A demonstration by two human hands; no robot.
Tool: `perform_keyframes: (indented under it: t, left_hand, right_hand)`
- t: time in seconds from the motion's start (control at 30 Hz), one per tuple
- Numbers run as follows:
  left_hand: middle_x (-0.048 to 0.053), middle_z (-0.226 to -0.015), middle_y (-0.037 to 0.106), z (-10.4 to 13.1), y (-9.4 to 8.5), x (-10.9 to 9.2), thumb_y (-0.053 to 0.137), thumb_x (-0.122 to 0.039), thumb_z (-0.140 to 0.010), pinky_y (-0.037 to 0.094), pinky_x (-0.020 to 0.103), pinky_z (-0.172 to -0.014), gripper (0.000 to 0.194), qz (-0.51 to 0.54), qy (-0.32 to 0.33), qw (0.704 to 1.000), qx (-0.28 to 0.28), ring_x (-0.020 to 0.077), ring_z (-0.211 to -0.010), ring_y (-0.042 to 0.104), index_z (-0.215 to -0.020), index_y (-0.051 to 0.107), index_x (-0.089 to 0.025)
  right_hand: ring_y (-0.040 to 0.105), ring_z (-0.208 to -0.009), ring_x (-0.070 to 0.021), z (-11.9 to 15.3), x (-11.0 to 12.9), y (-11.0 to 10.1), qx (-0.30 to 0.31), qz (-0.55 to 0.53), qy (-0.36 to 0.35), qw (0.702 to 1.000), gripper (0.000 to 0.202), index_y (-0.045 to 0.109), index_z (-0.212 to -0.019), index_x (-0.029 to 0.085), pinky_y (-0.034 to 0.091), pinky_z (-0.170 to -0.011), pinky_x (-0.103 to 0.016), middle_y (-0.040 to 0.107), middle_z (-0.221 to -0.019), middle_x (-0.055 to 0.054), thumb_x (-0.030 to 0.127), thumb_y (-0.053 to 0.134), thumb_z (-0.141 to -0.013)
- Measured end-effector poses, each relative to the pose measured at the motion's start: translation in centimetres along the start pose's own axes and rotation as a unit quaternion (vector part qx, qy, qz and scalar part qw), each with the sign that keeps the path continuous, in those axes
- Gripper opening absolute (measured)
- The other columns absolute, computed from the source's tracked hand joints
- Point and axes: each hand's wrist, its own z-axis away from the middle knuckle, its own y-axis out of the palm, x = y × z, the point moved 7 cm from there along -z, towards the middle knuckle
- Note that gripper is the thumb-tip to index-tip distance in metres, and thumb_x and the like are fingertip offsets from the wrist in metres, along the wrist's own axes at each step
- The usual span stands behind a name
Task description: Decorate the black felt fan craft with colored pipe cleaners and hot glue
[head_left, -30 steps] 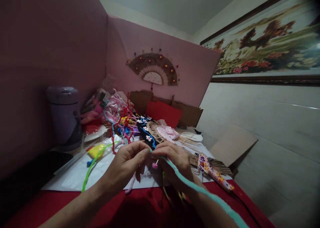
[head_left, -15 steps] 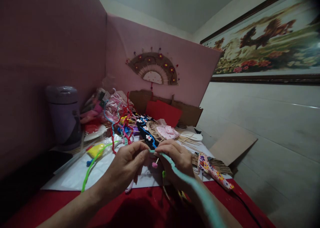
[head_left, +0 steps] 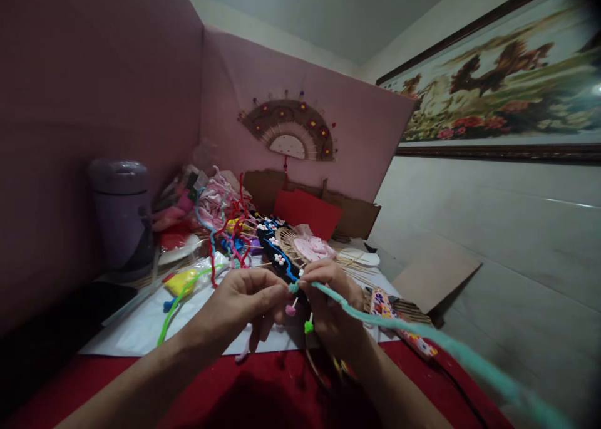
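A mint-green fuzzy stem [head_left: 404,324] runs from between my fingertips out to the lower right, close to the camera. My left hand [head_left: 251,300] pinches its small curled end. My right hand [head_left: 335,297] grips the same stem just beside it, thumb against fingers. Just behind the hands lies a black fan [head_left: 270,244] with white blossoms and a blue wavy line. A pink knob [head_left: 290,310] on a stick shows between the hands, and a bright green knob [head_left: 308,326] is beneath my right hand.
A purple tumbler [head_left: 121,219] stands at the left. Coloured stems and bags pile up behind, near red card [head_left: 307,213]. A yellow packet [head_left: 179,282] and a green stem [head_left: 176,313] lie on white paper. A flower-patterned tool [head_left: 387,310] with a black cord is at the right.
The long free part of the mint-green stem has swung out to the right, off my right forearm. A small curl now shows at its end between my fingertips.
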Motion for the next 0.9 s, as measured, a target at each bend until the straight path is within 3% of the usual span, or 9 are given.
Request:
perform_keyframes:
  t: [0.27, 0.4, 0.7, 0.8, 0.9]
  left_hand:
    - [-0.001, -0.056, 0.061, -0.2, -0.3, -0.1, 0.068, -0.036, -0.075, 0.039, 0.016, -0.028, 0.027, 0.072, 0.015, 0.997, -0.013, 0.0056, -0.032, 0.046, -0.066, 0.059, -0.013]
    - [-0.001, -0.057, 0.059, 0.0, -0.2, -0.8, 0.065, -0.036, -0.078, 0.039, 0.015, -0.031, 0.026, 0.011, 0.042, 0.999, -0.024, 0.005, -0.035, 0.046, -0.069, 0.058, -0.013]
    - [-0.006, -0.051, 0.048, 0.6, 0.1, 0.0, 0.056, -0.034, -0.083, 0.034, 0.013, -0.031, 0.022, -0.111, 0.012, 0.992, 0.061, 0.0035, -0.035, 0.042, -0.079, 0.059, -0.013]
    - [-0.005, -0.051, 0.05, 0.5, -0.1, -0.3, 0.058, -0.035, -0.082, 0.034, 0.013, -0.031, 0.023, -0.112, 0.018, 0.992, 0.047, 0.004, -0.034, 0.043, -0.08, 0.06, -0.012]
    - [-0.003, -0.053, 0.055, 0.3, -0.2, -0.8, 0.061, -0.038, -0.08, 0.037, 0.015, -0.03, 0.026, -0.076, 0.04, 0.996, 0.013, 0.0062, -0.034, 0.048, -0.075, 0.058, -0.013]
  right_hand:
    - [0.059, -0.071, -0.0139, 0.6, 0.9, 0.4, 0.029, 0.048, -0.1, 0.993, 0.022, 0.059, -0.095, 0.018, 0.047, -0.059, -0.025, 0.062, -0.084, -0.006, 0.003, 0.055, -0.079]
    - [0.06, -0.072, -0.014, 0.4, 1.3, 0.4, 0.043, 0.022, -0.115, 0.992, 0.02, 0.06, -0.094, 0.017, 0.047, -0.06, -0.025, 0.063, -0.083, -0.006, 0.003, 0.054, -0.079]
    - [0.056, -0.066, -0.013, 0.0, -0.1, 1.5, 0.097, -0.088, 0.002, 0.991, 0.009, 0.059, -0.08, 0.018, 0.046, -0.06, -0.026, 0.06, -0.075, -0.003, 0.015, 0.052, -0.084]
    - [0.055, -0.065, -0.013, 0.1, -0.5, 1.7, 0.108, -0.092, 0.046, 0.989, 0.009, 0.057, -0.078, 0.018, 0.044, -0.059, -0.026, 0.059, -0.072, -0.002, 0.014, 0.052, -0.084]
    - [0.054, -0.063, -0.012, 0.2, -0.8, 1.3, 0.082, -0.059, 0.065, 0.993, 0.008, 0.056, -0.079, 0.018, 0.043, -0.058, -0.025, 0.058, -0.072, -0.001, 0.014, 0.052, -0.085]
